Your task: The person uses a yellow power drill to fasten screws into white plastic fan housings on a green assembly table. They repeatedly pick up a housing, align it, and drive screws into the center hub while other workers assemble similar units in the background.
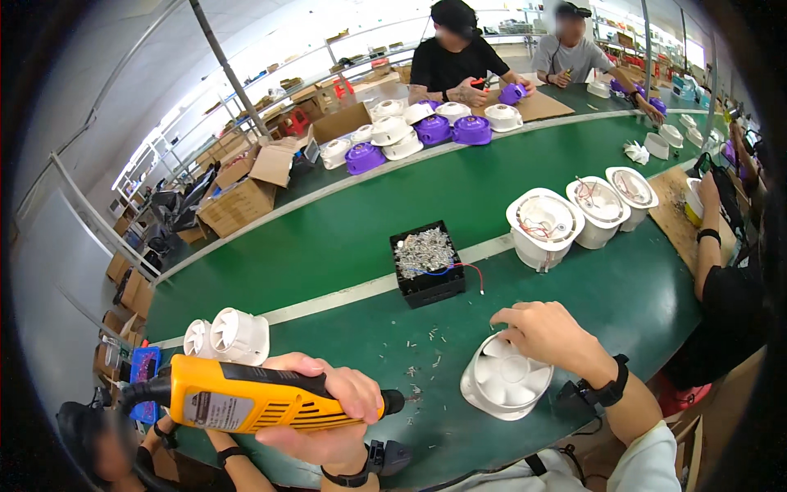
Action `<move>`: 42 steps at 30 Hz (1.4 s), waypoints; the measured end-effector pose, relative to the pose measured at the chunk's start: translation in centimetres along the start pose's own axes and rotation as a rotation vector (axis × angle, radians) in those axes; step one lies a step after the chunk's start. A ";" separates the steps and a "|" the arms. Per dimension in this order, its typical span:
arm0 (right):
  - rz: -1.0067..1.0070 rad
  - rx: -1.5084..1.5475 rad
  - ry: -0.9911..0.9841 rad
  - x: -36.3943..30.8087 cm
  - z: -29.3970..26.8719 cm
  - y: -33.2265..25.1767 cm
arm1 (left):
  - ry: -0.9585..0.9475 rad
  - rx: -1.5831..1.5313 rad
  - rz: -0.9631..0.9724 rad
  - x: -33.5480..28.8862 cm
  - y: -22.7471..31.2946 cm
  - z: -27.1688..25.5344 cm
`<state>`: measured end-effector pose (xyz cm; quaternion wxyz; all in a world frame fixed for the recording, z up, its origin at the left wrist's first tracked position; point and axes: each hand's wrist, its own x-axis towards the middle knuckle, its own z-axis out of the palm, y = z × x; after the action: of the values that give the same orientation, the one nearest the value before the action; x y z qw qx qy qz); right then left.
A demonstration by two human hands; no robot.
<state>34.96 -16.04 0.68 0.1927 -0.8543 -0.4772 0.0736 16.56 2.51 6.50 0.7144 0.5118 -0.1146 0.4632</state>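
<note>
My left hand (354, 395) is wrapped round a yellow and black electric screwdriver (246, 400), which lies nearly level with its bit pointing right. Loose screws (412, 371) are scattered on the green table beyond the bit. To the right, a white housing with a bladed fan (507, 382) stands on the table, blades facing up. My right hand (548, 330) is over its far rim, index finger and thumb bent toward each other. Whatever may be between those fingertips is too small to make out.
A black box (433, 292) full of screws, with red and blue wires, stands ahead. Three white wired housings (544, 238) are at right, two fan housings (241, 338) at left. Purple and white housings (471, 131) line the far side. Co-workers sit opposite and on both sides.
</note>
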 end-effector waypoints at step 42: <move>0.082 0.269 0.331 -2.2 4.1 1.8 | -0.084 0.205 -0.243 -2.8 -7.2 3.3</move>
<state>33.92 -17.66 -3.94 0.3775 -0.8400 -0.3897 0.0030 21.69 -2.14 1.70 0.7037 0.6111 -0.0337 0.3609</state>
